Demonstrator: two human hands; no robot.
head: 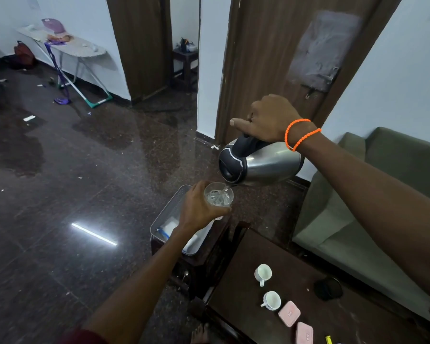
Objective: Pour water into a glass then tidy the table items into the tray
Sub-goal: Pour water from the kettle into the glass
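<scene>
My right hand (271, 119) grips the black handle of a steel kettle (268, 165), tipped to the left with its spout over a clear glass (219, 196). Water runs from the spout into the glass, which holds some water. My left hand (199, 209) is wrapped around the glass and holds it in the air above a pale plastic tray (169, 207). The tray sits on a small dark stool and holds a white item. On the dark wooden table (296, 269) at the lower right stand two white cups (263, 273) (272, 300), two pink boxes (289, 313) (304, 333) and a black round kettle base (328, 288).
A green sofa (382, 219) stands to the right of the table. A small yellow object (328, 340) lies at the table's near edge. The dark polished floor (72, 182) stretches to the left, with an ironing board (72, 48) by the far wall. My bare foot (201, 333) shows at the bottom.
</scene>
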